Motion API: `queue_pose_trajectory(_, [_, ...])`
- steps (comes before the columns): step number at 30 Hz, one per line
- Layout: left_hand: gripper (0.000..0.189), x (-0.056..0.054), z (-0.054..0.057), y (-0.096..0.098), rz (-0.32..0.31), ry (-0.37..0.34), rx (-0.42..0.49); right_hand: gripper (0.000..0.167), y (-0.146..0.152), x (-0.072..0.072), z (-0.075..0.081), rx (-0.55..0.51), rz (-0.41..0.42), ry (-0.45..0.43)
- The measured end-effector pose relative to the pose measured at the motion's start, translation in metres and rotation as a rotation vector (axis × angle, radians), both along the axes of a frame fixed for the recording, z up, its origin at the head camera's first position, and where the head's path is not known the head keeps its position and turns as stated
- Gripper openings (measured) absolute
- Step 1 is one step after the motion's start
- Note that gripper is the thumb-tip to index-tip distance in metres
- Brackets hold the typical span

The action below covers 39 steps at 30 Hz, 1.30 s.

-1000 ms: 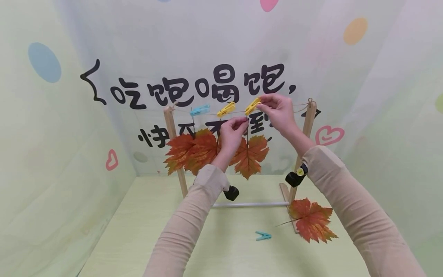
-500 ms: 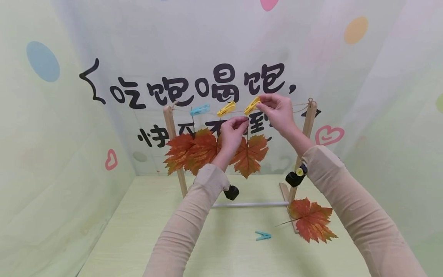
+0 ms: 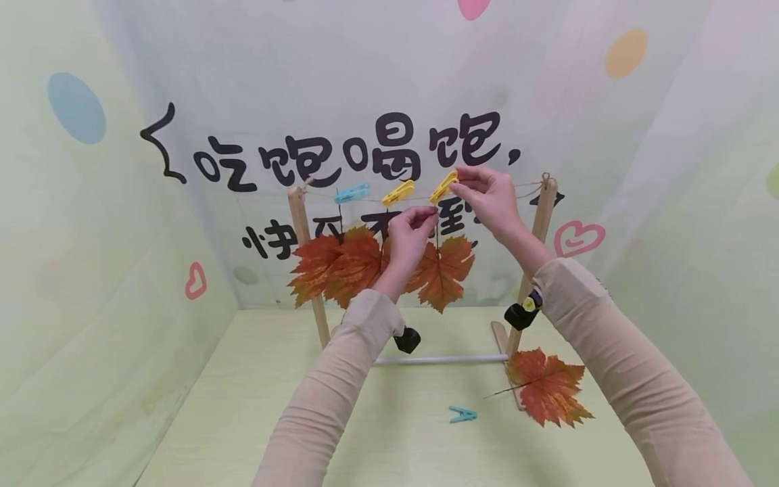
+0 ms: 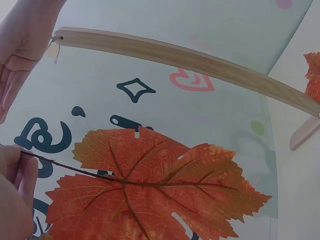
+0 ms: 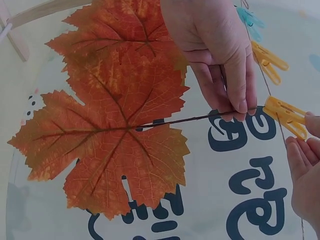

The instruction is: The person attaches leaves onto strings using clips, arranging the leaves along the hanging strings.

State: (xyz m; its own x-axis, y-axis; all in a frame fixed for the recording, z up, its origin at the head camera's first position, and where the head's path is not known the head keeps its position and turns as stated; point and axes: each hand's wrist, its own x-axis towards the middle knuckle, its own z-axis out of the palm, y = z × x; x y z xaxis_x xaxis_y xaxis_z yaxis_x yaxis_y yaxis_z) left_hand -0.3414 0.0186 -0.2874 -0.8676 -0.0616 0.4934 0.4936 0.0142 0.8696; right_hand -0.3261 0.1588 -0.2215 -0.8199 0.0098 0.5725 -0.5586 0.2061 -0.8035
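My left hand (image 3: 412, 237) pinches the thin dark stem of an orange-red artificial maple leaf (image 4: 150, 180), which hangs below the fingers. Just above, my right hand (image 3: 489, 196) pinches the handle end of a yellow clothespin (image 3: 444, 186); its nose meets the string (image 5: 270, 94) and the stem's top in the right wrist view. To the left on the string sit another yellow clothespin (image 3: 398, 193) and a blue clothespin (image 3: 351, 193), with leaves (image 3: 356, 264) hanging under them. The left forearm covers part of these leaves.
Wooden posts (image 3: 544, 210) hold the string at both ends, with a white rod (image 3: 441, 359) low between them. On the table lie a blue clothespin (image 3: 464, 414) and one more maple leaf (image 3: 550, 387), which overlaps the right post's foot. A printed cloth hangs behind.
Both hands stay nearly in place. The pinched maple leaf has swung slightly to the right, and the yellow clothespin stays between the right fingers.
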Motion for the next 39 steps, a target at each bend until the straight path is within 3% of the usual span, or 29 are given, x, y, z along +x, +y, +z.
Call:
queue_pose_trajectory(13, [0.023,0.005,-0.002,-0.005,0.0,-0.009,-0.026,0.033,0.01,0.007,-0.001,-0.043,0.027,0.023])
queue_pose_trajectory(19, [0.018,0.01,-0.003,-0.012,0.021,-0.013,-0.042,0.031,0.02,0.012,-0.003,-0.011,0.025,0.027])
queue_pose_trajectory(26, [0.022,0.015,-0.002,-0.015,-0.012,-0.029,-0.04,0.034,0.034,0.019,-0.007,0.055,-0.028,0.005])
queue_pose_trajectory(30, [0.021,0.019,-0.005,-0.013,-0.036,-0.032,-0.065,0.037,0.043,0.024,-0.014,0.111,-0.058,-0.011])
queue_pose_trajectory(39, [0.02,0.026,-0.022,-0.003,-0.094,-0.012,-0.098,0.04,0.064,0.039,-0.039,0.172,-0.023,-0.074])
